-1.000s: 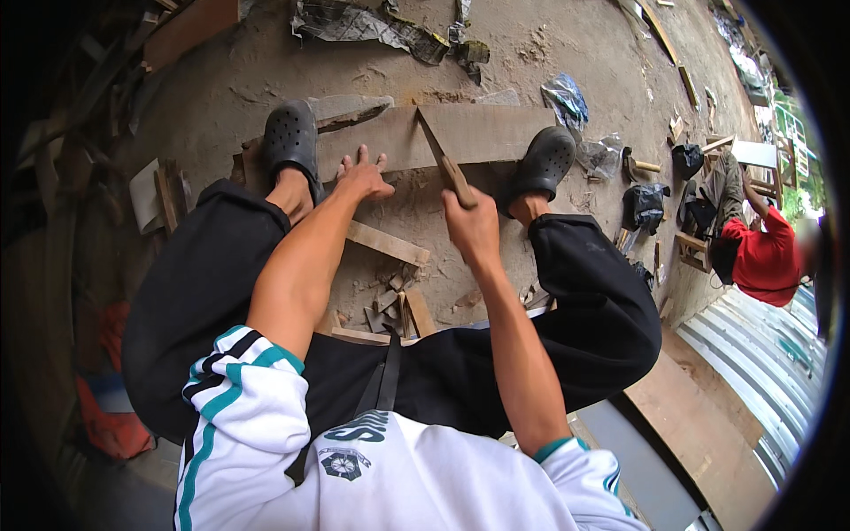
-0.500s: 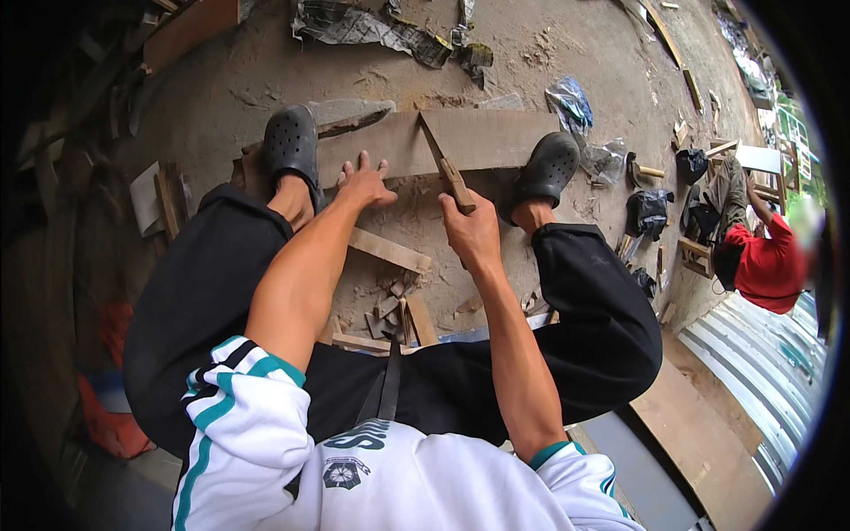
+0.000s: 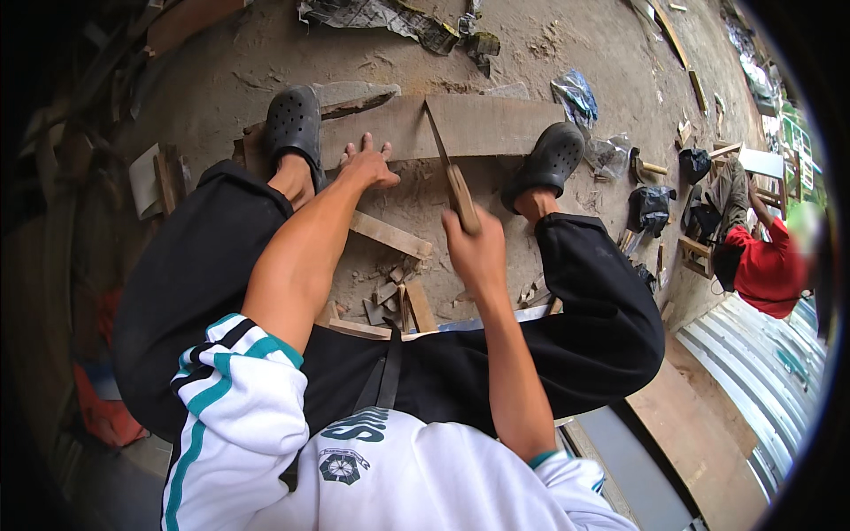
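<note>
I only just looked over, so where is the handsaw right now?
In the head view, the handsaw sits upper centre, held in the right hand, its blade over the board, right of the left hand.

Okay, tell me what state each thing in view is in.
Board: lying flat
Saw: held, blade across board
Left hand: spread on board
Right hand: closed around saw handle
Shoes: worn
Blue plastic: crumpled
Clear plastic: crumpled
Grey sheet: crumpled, ragged

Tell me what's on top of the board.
On the board rest the left hand and left shoe; the right shoe overlaps its right end; the saw crosses it. Wood beneath them is hidden.
</note>
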`<state>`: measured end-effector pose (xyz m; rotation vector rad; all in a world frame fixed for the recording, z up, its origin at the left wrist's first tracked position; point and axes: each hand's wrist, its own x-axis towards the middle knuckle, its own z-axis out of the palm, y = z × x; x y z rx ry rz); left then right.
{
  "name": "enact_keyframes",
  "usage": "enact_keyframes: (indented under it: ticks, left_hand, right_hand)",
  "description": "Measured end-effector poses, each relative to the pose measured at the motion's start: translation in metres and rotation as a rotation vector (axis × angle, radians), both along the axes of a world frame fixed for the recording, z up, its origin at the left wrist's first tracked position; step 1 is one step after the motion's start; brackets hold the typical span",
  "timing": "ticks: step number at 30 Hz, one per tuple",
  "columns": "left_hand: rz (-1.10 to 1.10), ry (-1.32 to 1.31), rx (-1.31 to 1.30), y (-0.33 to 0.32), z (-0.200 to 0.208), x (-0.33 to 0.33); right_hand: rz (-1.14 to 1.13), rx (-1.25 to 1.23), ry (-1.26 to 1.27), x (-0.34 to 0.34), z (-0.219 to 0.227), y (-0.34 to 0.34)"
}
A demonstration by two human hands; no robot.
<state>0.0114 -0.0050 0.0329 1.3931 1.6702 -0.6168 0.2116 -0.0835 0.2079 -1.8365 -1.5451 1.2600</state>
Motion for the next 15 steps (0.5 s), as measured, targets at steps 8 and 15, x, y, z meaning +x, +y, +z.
enact_keyframes:
  ticks: [8,15]
  left_hand:
    - [-0.013,-0.014,0.036,0.000,0.003,0.005]
    - [0.008,-0.005,0.045,0.000,0.006,0.006]
  right_hand:
    - [-0.079,-0.127,-0.033,-0.001,-0.030,0.031]
    - [-0.067,0.193,0.039,0.014,0.004,-0.047]
